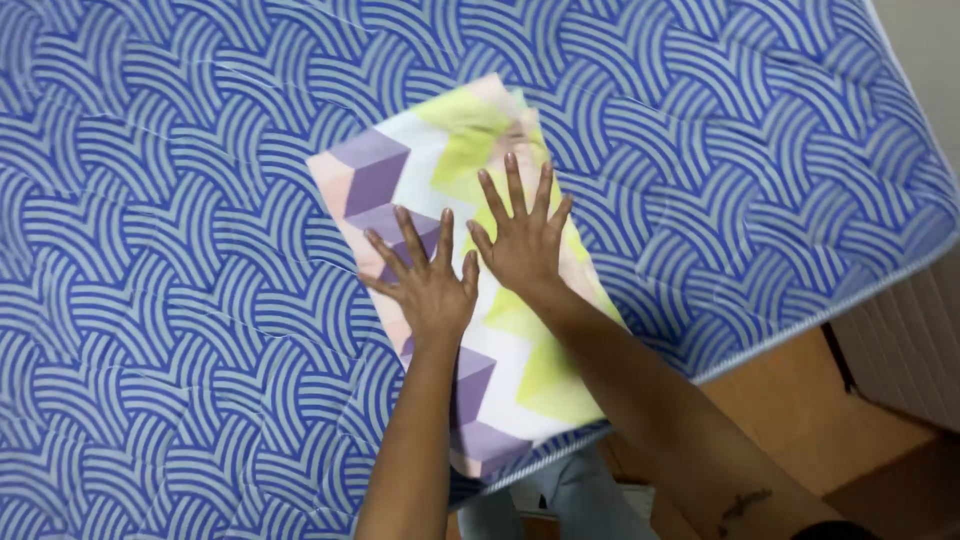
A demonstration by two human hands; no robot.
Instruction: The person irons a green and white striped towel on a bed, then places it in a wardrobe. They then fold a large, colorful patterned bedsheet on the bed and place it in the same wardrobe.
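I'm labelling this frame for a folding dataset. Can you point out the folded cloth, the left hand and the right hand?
folded cloth [520, 385]: head view, on its yellow-green patch near the mattress edge.
left hand [430, 290]: head view, back of the hand, pressed flat.
right hand [522, 248]: head view, back of the hand, fingers spread.

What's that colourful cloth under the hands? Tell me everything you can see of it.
The cloth is a folded fabric rectangle, printed with zigzag blocks of purple, yellow-green, peach and white. It looks soft and thin, and lies flat on the blue patterned mattress, set slantwise, its near end reaching the mattress edge. Layered edges show at its far end. The left hand and right hand press on its middle, palms down, fingers spread.
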